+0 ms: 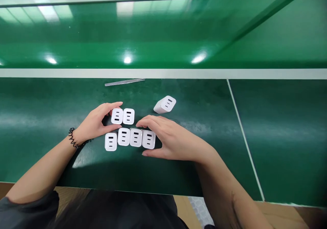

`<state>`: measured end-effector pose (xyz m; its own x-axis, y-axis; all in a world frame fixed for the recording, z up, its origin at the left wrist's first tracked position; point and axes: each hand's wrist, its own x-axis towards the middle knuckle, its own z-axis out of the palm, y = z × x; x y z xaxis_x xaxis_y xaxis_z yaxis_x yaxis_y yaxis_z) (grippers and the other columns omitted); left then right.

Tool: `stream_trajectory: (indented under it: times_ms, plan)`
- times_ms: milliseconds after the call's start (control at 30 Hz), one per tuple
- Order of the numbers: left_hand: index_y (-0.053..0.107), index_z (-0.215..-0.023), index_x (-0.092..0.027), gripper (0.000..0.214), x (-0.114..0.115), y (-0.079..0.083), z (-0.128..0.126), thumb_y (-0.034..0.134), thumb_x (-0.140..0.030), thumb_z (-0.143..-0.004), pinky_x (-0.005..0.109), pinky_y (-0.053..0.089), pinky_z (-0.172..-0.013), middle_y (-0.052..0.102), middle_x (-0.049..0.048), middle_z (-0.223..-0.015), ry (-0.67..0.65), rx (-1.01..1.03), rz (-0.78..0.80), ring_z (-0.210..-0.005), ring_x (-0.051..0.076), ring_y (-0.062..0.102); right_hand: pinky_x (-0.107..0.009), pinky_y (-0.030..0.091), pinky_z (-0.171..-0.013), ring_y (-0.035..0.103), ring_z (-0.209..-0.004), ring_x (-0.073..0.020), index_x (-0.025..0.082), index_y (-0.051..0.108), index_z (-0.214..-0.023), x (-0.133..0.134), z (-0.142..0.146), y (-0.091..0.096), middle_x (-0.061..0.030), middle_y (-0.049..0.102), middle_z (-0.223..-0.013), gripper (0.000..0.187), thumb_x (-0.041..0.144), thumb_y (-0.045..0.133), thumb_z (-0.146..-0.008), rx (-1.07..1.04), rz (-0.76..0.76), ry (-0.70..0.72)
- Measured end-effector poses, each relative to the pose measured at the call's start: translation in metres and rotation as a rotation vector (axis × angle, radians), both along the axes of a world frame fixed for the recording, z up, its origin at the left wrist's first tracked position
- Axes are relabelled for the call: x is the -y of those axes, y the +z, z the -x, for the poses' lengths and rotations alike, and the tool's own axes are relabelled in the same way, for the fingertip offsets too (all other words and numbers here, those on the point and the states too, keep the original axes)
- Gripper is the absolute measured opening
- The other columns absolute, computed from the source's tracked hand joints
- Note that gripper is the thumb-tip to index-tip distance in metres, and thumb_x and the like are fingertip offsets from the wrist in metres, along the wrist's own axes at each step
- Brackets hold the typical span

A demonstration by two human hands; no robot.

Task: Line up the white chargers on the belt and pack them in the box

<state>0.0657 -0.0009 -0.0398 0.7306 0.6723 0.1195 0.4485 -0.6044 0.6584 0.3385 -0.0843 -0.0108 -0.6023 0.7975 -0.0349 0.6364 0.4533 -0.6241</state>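
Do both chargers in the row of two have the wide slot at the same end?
No, the left charger has its wide slot at the bottom, the right charger at the top.

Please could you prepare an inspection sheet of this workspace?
Surface: green tabletop with a white line.
Work items: seven white slotted blocks; two in a farther row, four in a nearer row, one apart.
Clutter: metal tweezers beside the white strip.
Hands: left hand around the farther row's left block; right hand around the nearer row's right block.
Cables: nothing seen.
Surroundings: glossy green panel beyond the strip, reflecting lights.
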Motion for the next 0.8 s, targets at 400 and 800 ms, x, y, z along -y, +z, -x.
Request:
stream_trajectory:
  times_ms: [400,800]
  plan:
    - [0.044,-0.141,-0.024,0.06,0.0003,0.0001,0.0001,0.069,-0.037,-0.087,0.029,0.054,-0.083,0.065,0.0071,-0.122,-0.003,-0.003,-0.007,-0.096,0.017,0.064,-0.042,0.051,-0.084,0.064,-0.099,-0.0273,0.019,0.051,-0.117,-0.0013,0.0012,0.0027,-0.0115,0.063,-0.117,0.054,0.038,0.08,-0.075,0.025,0.013,-0.008]
    - [0.046,-0.14,-0.024,0.059,0.0004,-0.0011,0.0005,0.068,-0.038,-0.088,0.031,0.055,-0.082,0.066,0.0082,-0.121,-0.004,0.014,-0.002,-0.096,0.018,0.064,-0.04,0.052,-0.083,0.063,-0.097,-0.0255,0.019,0.053,-0.115,-0.0013,0.002,-0.0002,-0.0107,0.064,-0.115,0.05,0.042,0.078,-0.077,0.021,0.002,-0.001]
